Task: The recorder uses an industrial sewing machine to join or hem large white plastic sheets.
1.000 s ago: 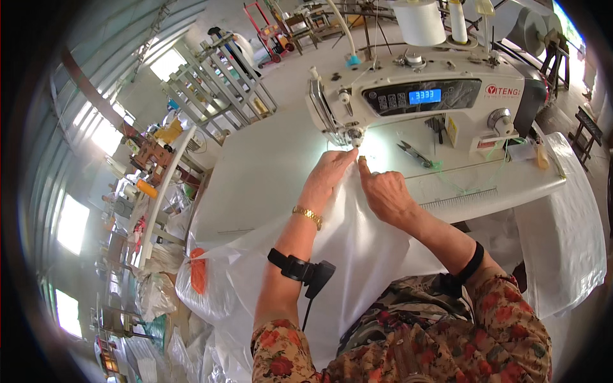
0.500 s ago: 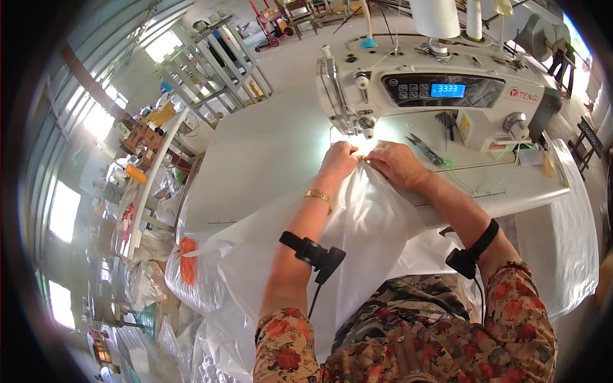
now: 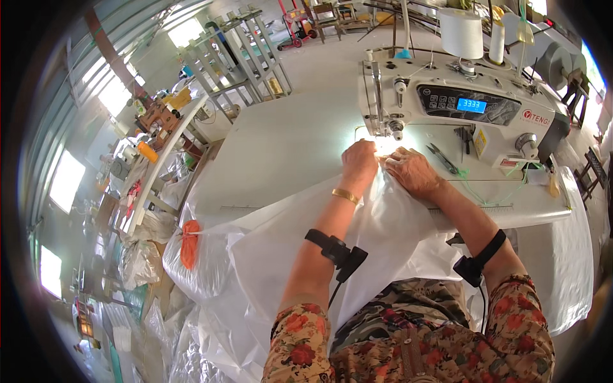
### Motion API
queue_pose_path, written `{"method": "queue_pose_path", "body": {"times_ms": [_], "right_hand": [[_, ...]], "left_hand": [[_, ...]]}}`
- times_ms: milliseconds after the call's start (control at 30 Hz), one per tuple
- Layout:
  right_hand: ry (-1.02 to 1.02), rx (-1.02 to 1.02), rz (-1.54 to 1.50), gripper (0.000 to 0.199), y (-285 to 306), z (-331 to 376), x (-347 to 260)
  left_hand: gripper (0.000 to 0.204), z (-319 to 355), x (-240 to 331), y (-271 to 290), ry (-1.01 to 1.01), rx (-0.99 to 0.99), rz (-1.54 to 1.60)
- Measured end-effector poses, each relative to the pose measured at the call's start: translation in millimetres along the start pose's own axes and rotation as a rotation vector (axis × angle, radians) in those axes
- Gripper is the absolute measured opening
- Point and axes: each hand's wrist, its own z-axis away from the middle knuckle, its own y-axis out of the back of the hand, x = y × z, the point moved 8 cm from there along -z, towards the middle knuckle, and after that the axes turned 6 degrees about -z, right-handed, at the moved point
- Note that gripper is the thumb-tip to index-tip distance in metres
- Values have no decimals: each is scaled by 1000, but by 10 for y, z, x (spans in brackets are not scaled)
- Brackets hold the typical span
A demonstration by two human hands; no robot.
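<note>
A white sewing machine [image 3: 447, 73] with a lit display stands ahead of me, a bright lamp shining round its needle area. Thin white sheet [image 3: 325, 223], plastic-looking, drapes from there over the table edge toward my lap. My left hand [image 3: 360, 161] is closed on the sheet's gathered far end, just left of the needle. Close beside it, my right hand [image 3: 412, 172] grips the same end, fingers bent and thumb side toward the needle. Glare and my fingers hide the exact edge being held. To the right of my right hand lie dark thread snips [image 3: 442, 159].
The pale sewing table [image 3: 274, 143] extends to the left. A big white thread cone [image 3: 461, 35] stands above the machine. An orange bundle [image 3: 189, 244] rests on clear plastic at lower left, near a cluttered side table [image 3: 153, 182]. Green thread [image 3: 469, 185] trails at right.
The whole view has shifted, so machine and hands appear farther right. Both hands stay at the needle area with the sheet; the right hand's fingers lie a little flatter.
</note>
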Motion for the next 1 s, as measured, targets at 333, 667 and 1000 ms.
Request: {"method": "queue_pose_path", "body": {"times_ms": [333,667,1000], "right_hand": [[-348,4,81,13,-52,220,-98],[-313,-91,-20,19,-119,136,57],[-302,-130,-59,30,-135,177,18]], "left_hand": [[39,929,562,328,-208,-1,116],[52,740,296,162,-343,-133,73],[50,710,270,143,-358,-119,42]]}}
